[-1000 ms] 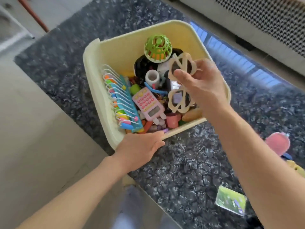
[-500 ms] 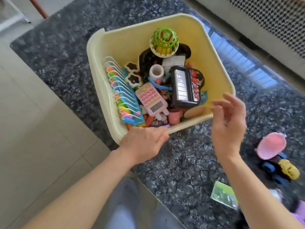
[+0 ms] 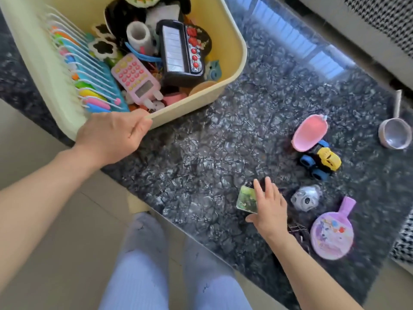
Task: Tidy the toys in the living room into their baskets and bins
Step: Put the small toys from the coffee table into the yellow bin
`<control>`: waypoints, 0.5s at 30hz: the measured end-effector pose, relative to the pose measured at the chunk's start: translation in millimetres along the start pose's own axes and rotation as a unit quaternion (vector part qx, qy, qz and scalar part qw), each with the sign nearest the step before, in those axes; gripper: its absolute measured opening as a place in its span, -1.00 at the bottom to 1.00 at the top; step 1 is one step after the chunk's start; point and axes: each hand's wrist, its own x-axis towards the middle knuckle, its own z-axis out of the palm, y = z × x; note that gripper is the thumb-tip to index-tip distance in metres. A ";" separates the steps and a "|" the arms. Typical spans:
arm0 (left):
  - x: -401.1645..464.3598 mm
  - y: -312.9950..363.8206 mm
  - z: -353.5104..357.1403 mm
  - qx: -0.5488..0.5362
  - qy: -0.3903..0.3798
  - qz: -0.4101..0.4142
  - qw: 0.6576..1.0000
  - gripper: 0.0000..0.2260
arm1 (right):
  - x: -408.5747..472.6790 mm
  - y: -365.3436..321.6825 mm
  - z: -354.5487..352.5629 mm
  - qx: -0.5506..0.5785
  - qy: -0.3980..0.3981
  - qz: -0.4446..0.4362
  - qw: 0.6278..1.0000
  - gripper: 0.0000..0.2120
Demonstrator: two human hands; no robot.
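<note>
Your left hand (image 3: 111, 135) grips the near rim of the yellow bin (image 3: 232, 36), fingers curled over the edge, thumb side outside. The bin sits tilted at the desk's (image 3: 201, 175) near-left corner, full of toys: a pink calculator (image 3: 136, 79) lying with its long axis running from far-left to near-right, a black keyboard toy (image 3: 178, 50) lengthwise away from you, and a rack of coloured pieces (image 3: 89, 74) along the left wall. Your right hand (image 3: 269, 206) lies over a green card (image 3: 247, 199) flat on the desk, fingers straight and spread on its right half, thumb at its near corner; you hold nothing yet. The card's long axis runs roughly away from you, leaning slightly left. Just right of that hand sits a silver camera toy (image 3: 306, 198), and beside that a purple paddle (image 3: 333, 236), handle pointing far-right. Farther off lie a yellow car (image 3: 324, 161) with blue wheels, touching a pink scoop (image 3: 309, 133), and a small pot (image 3: 394, 135), handle pointing away.
</note>
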 end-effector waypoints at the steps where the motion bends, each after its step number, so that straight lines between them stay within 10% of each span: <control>1: -0.1 0.5 0.2 0.003 0.002 -0.004 1.000 -0.42 | 1.4 0.4 -0.5 0.001 0.006 -0.003 1.000 -0.09; 15: -11.3 22.0 0.9 -0.012 -0.014 -0.014 1.000 -0.60 | -2.2 9.0 -0.5 0.181 0.160 -0.066 0.968 -0.35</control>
